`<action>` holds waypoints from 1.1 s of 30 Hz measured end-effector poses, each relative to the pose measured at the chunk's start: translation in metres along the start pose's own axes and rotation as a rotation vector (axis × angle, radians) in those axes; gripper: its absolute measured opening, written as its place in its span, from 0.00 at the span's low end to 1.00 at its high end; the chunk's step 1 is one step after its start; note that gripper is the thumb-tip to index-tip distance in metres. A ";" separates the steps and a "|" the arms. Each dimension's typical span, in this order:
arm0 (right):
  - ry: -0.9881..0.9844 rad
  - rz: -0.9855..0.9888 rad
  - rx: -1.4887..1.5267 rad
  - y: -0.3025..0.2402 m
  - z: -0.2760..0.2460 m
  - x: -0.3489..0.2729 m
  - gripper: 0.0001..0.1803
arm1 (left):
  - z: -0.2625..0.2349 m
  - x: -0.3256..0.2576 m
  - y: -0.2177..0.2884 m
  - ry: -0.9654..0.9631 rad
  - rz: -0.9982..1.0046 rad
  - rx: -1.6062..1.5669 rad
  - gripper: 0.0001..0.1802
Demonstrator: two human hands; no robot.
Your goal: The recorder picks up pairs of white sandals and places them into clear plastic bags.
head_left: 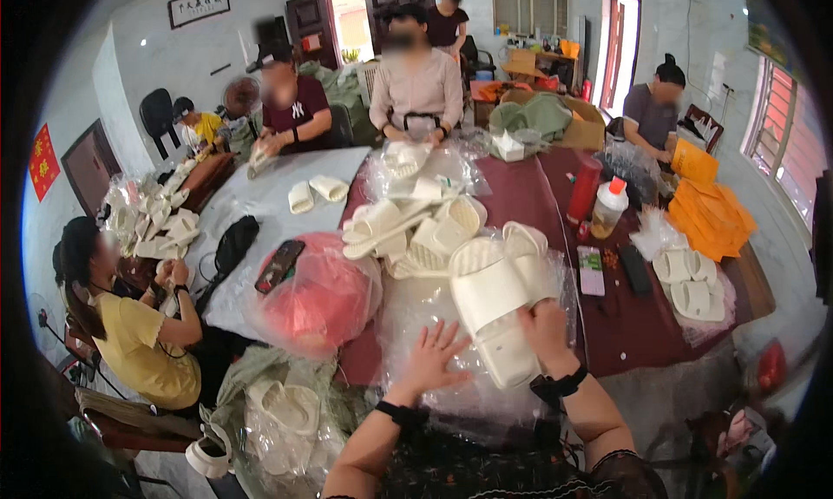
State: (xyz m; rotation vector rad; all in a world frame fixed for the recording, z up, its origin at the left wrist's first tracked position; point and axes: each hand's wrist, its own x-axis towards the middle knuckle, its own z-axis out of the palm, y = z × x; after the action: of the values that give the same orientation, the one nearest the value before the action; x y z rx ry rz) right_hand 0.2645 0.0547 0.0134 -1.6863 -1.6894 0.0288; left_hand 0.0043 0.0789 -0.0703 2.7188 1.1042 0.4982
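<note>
A cream slide slipper [488,295] is raised in front of me, tilted, its heel end toward me. My right hand [548,334] grips it along its right edge, with the thumb at the strap. A second cream slipper [526,243] shows just behind it; whether my hand also holds that one is hidden. My left hand [432,358] is open, fingers spread, palm down over clear plastic wrapping [401,312], to the left of the slipper's heel. Beyond them lies a loose pile of cream slippers [416,230] on the table.
Left of me sit a pink plastic-wrapped bundle [319,295] and a dark phone [280,266]. To the right are a red flask [585,189], a bottle [610,208], a phone [591,271] and bagged slippers [694,286]. A bag of slippers [291,412] is at lower left. Several co-workers surround the table.
</note>
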 end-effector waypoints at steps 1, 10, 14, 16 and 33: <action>0.121 0.007 0.055 0.006 -0.013 -0.007 0.18 | -0.001 0.001 0.005 -0.021 -0.010 -0.024 0.46; 0.364 0.142 0.344 0.026 -0.114 -0.082 0.12 | 0.018 0.002 0.086 0.120 -0.178 0.000 0.49; 0.311 0.085 0.246 0.019 -0.130 -0.113 0.12 | 0.007 -0.001 0.096 0.298 -0.145 -0.107 0.45; 0.262 0.065 0.149 0.017 -0.135 -0.126 0.12 | 0.001 -0.008 0.091 0.344 -0.070 -0.064 0.43; 0.336 0.163 0.467 0.021 -0.200 -0.163 0.08 | -0.014 -0.035 0.098 -0.020 0.095 -0.194 0.20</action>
State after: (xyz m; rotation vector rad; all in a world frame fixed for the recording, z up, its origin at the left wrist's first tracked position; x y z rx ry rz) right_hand 0.3605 -0.1778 0.0717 -1.3790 -1.1833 0.1913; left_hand 0.0390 -0.0147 -0.0385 2.6090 0.8751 0.5594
